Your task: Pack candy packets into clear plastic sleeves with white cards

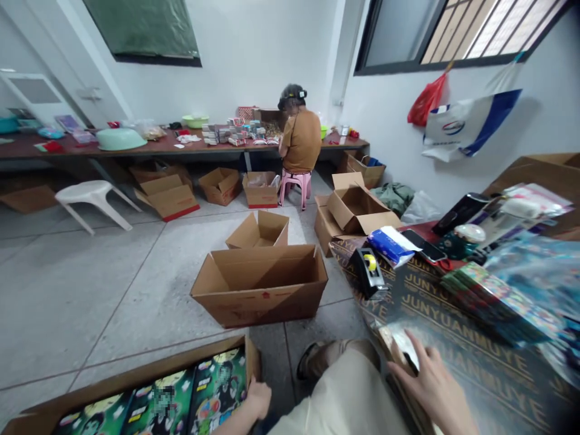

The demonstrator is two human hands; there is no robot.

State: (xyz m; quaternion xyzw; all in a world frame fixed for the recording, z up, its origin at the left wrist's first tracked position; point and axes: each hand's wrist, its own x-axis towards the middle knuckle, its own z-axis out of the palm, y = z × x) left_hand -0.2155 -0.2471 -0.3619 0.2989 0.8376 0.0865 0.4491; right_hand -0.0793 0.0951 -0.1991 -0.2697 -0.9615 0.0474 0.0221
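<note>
At the lower left stands a cardboard box (253, 356) packed with green printed packs (161, 405) bearing cartoon pictures. My left hand (257, 400) grips the right end of this box, its fingers closed at the wall. On the right, my right hand (430, 377) lies at the near edge of the worktable (457, 344), thumb and fingers spread. A small dark mark or object shows under those fingers, too unclear to name. Ahead of my knees is a long open cardboard box (260, 305).
A tape dispenser (369, 275), a blue tissue pack (393, 244), a phone (423, 246) and a row of colourful packs (498, 302) lie on the worktable. More open cartons (357, 208) stand on the floor. A seated person (301, 139) works at the far bench.
</note>
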